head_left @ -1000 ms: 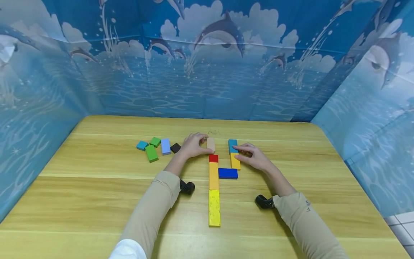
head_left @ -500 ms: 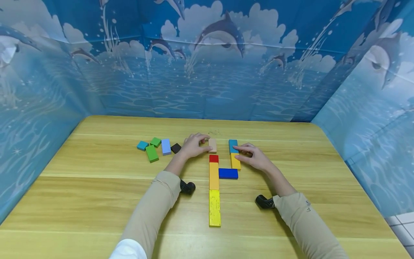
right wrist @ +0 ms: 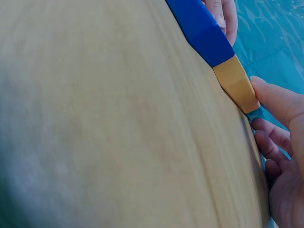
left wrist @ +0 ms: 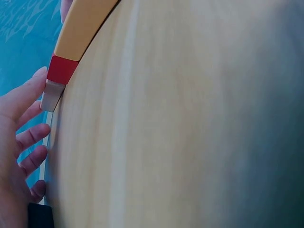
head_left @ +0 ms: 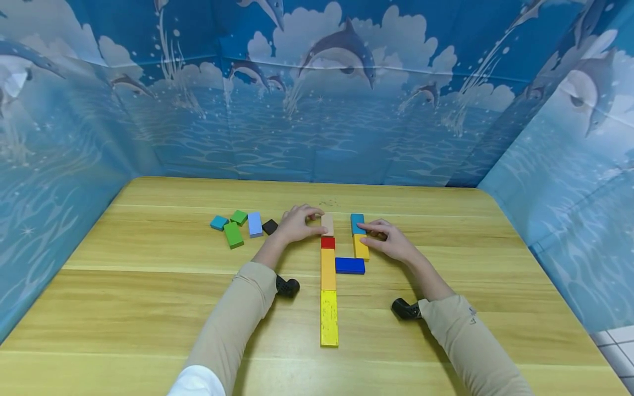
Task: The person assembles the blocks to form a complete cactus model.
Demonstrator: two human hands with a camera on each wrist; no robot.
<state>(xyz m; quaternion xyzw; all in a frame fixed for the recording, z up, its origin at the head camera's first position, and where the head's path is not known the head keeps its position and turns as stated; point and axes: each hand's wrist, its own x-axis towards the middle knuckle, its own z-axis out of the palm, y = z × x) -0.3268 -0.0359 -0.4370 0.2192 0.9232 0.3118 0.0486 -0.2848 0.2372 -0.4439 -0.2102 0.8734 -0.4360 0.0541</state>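
A beige wooden block (head_left: 327, 224) lies at the far end of a column of blocks, its near end at the red block (head_left: 328, 242). My left hand (head_left: 299, 223) pinches it, thumb at the near end and index finger at the far end. Below the red block run an orange block (head_left: 328, 269) and a long yellow block (head_left: 329, 319). My right hand (head_left: 388, 239) rests its index fingertip on a teal block (head_left: 356, 223) and its thumb on the amber block (head_left: 361, 247). A dark blue block (head_left: 350, 266) lies crosswise between the orange and amber blocks.
Left of my left hand lie a black block (head_left: 269, 226), a lavender block (head_left: 255, 224), two green blocks (head_left: 234, 235) and a small blue block (head_left: 219, 223). A dolphin-print curtain (head_left: 317, 110) borders the wooden table (head_left: 148, 308).
My left hand has shifted the beige block slightly right and toward me; the gap seen half a second ago at the red block has closed. My right hand stays in place.
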